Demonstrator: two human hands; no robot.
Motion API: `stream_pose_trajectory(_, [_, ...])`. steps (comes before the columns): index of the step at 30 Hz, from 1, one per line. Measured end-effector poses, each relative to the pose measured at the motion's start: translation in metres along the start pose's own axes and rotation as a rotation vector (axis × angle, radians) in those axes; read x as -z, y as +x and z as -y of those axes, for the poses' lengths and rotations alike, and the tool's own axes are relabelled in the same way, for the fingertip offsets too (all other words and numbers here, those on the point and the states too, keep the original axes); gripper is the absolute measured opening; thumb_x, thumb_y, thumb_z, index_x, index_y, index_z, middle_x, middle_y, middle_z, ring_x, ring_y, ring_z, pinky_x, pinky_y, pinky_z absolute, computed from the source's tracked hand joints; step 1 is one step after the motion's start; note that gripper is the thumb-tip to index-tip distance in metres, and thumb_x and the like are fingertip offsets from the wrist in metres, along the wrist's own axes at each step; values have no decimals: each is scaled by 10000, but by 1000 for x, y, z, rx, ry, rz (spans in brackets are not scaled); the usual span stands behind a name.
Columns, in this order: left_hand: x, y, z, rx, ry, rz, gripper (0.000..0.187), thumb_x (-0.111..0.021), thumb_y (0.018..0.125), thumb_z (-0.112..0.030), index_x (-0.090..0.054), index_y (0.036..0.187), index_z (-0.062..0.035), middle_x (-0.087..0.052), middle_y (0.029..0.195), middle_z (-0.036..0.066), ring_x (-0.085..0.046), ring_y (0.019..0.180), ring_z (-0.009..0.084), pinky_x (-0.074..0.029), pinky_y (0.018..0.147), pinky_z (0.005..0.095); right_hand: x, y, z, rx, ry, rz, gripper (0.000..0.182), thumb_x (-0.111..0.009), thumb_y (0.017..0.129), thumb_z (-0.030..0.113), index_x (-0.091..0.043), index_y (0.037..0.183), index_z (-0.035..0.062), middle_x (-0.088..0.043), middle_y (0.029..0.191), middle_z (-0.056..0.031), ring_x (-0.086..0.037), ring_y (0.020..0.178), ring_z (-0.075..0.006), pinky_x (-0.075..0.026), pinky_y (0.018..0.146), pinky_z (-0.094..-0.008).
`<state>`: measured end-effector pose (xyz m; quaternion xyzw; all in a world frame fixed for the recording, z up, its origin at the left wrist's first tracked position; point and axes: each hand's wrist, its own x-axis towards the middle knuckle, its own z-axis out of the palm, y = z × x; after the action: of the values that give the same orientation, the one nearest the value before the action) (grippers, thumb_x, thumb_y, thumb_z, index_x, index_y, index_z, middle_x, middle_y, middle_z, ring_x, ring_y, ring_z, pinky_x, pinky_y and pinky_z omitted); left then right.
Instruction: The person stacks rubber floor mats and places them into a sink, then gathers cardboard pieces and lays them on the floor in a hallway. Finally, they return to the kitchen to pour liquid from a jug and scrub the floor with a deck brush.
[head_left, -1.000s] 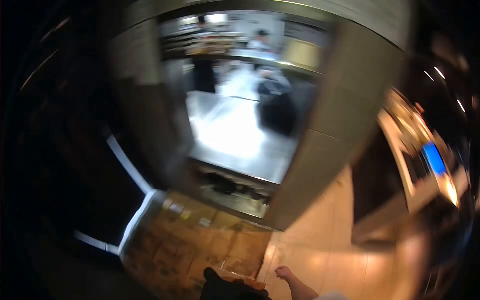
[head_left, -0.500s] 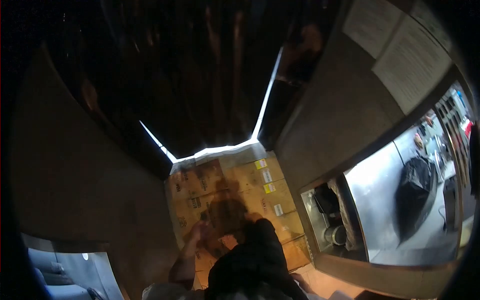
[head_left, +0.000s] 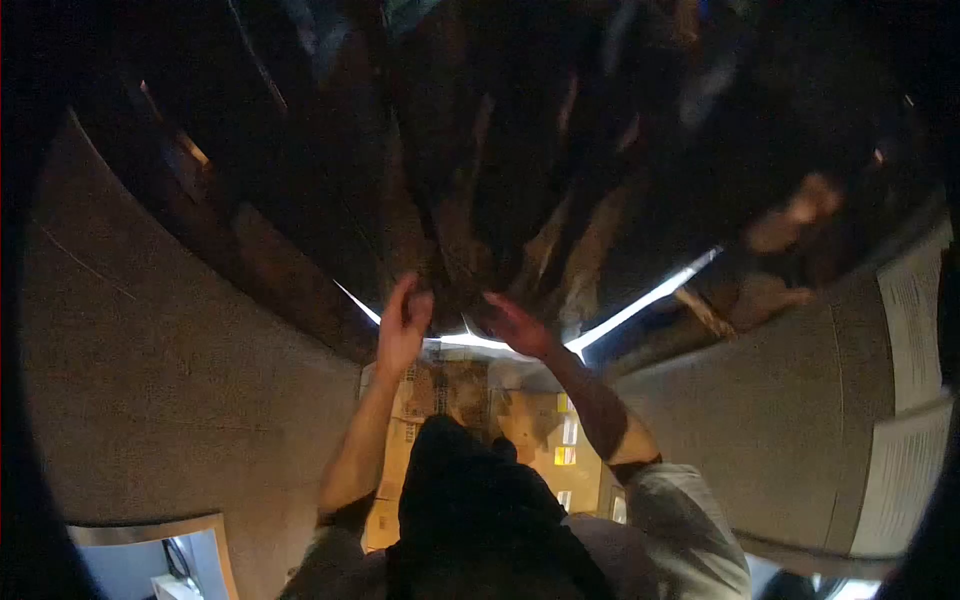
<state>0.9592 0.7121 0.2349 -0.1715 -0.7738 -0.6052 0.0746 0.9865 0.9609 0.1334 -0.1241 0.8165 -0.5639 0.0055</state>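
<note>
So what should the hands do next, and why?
Probably bring both hands down a little toward the stacked cardboard boxes. The left hand and right hand are raised with open fingers, holding nothing, above the top edge of the boxes by the dark wall. What they touch there is too dark to tell.

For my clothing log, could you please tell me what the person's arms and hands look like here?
Both hands, the left hand and the right hand, are bare, with no gloves. The forearms are uncovered; light grey sleeves are pushed up near the elbows, each ending in a darker edge.
</note>
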Motion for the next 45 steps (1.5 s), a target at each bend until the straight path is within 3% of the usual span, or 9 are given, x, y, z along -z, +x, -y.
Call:
stream_pose_trajectory(3, [0,133,-32,-139,11,116,524,-628,926,-184,-448,1408,-85,-583,1290,139,-570,1143,211,-452,969,329,19,167,96,273,-57,47,421,-591,935,231,-516,1301,35,-602,1178,-170,-568,1100,-282,-415,996,-406])
stream_pose_trajectory(6, [20,261,-9,-110,15,119,702,-649,878,-120,-303,1489,-112,-471,1410,155,-471,1279,261,-424,1016,393,46,309,-29,456,-602,-207,419,-642,864,382,-634,1144,71,-660,1033,-151,-639,921,-277,-494,861,-437])
stream_pose_trajectory(13, [148,441,98,-272,359,-221,819,-663,862,-124,-190,1530,-127,-294,1539,173,-321,1406,304,-306,1115,453,234,245,-181,-563,-1229,44,326,-569,881,274,-651,1117,64,-659,1094,-188,-618,997,-366,-488,887,-489])
stream_pose_trajectory(14, [166,449,101,-272,427,-253,814,-659,865,-124,-189,1530,-115,-270,1547,185,-288,1423,305,-278,1132,440,238,197,-187,-196,-1611,99,297,-537,875,252,-654,1094,90,-664,1039,-186,-627,984,-348,-483,879,-485])
stream_pose_trajectory(16, [194,478,114,-289,664,-347,806,-654,872,-128,-187,1528,-88,-220,1561,210,-224,1450,314,-225,1159,418,240,140,-168,-813,-1224,87,276,-547,884,286,-662,1049,97,-656,1058,-148,-617,1009,-355,-461,923,-440])
stream_pose_trajectory(25, [251,598,217,-193,743,-836,743,-670,858,-112,-287,1493,-64,-144,1550,287,-294,1400,407,-370,1083,452,239,65,-203,-1670,-783,-473,298,-582,843,327,-685,1037,126,-686,1092,-125,-631,1070,-327,-452,910,-476])
stream_pose_trajectory(34, [185,569,276,299,1002,-756,755,-592,797,31,-282,1482,-37,-102,1560,271,-285,1395,441,-314,1118,453,250,435,-426,-1251,-157,155,244,-552,878,259,-639,884,32,-631,735,-116,-558,519,-216,-429,463,-373])
stream_pose_trajectory(39, [140,528,355,653,920,-739,777,-631,783,8,-272,1471,-6,-109,1555,276,-317,1375,441,-327,1106,439,249,745,-449,-609,-354,218,316,-499,926,295,-678,904,36,-667,766,-84,-617,747,-186,-495,718,-352])
stream_pose_trajectory(45, [95,414,543,1346,210,-137,621,-667,828,-134,-425,1384,3,-561,1269,188,-573,1097,279,-491,882,360,206,878,-431,-691,-102,-59,284,-551,929,257,-652,1044,18,-675,890,-92,-617,841,-165,-488,788,-304])
